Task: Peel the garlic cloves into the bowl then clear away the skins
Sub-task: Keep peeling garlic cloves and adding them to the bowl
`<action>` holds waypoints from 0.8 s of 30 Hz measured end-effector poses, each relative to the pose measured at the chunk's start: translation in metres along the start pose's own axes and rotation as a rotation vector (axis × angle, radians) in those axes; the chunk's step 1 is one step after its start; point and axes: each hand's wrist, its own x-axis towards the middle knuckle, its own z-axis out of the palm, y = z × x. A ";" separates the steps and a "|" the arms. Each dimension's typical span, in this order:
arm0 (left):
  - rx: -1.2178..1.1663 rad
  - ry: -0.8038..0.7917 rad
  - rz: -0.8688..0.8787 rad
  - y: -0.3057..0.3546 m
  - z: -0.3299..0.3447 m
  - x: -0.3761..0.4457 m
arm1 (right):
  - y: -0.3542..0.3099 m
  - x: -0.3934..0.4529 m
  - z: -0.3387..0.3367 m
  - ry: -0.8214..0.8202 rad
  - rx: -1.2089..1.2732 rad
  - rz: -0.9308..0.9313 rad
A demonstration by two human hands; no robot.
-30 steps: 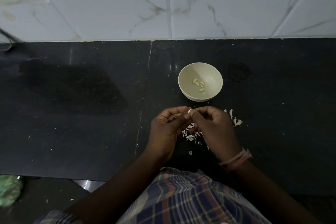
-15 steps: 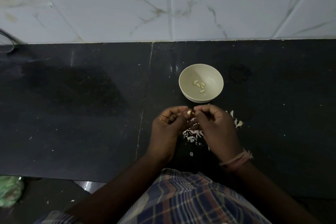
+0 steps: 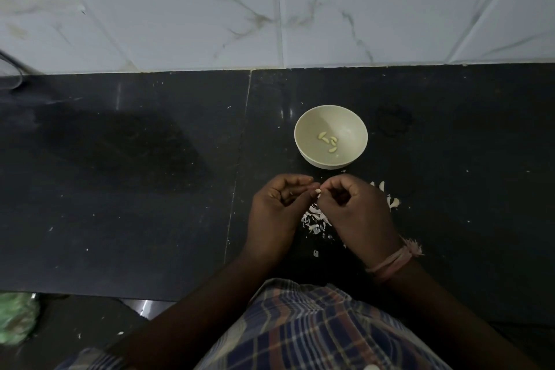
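From our head view, our left hand (image 3: 274,209) and right hand (image 3: 357,210) curl their fingers (image 3: 303,179) together around a garlic clove (image 3: 317,190), mostly hidden. Skins (image 3: 314,218) lie partly covered beneath. The bowl (image 3: 303,132) holding peeled cloves (image 3: 328,141) sits just beyond, on a dark surface (image 3: 150,189) below marbled wall tiles (image 3: 360,9).

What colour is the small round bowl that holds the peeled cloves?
The small round bowl is pale cream, seen best in the head view.

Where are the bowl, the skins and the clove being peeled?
bowl (image 3: 303,141): head view, bare inner wall on its left.
skins (image 3: 313,219): head view, middle of the pile between the hands.
clove (image 3: 317,190): head view, pale tip at the fingertips.
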 end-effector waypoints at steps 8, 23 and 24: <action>-0.003 -0.031 -0.016 0.002 -0.003 -0.003 | 0.001 0.003 -0.002 -0.079 0.007 0.079; 0.158 -0.109 0.043 0.010 -0.005 0.000 | -0.003 0.002 -0.008 -0.146 0.111 0.157; 0.153 -0.116 0.035 0.011 -0.005 0.000 | -0.003 0.002 -0.009 -0.157 0.131 0.161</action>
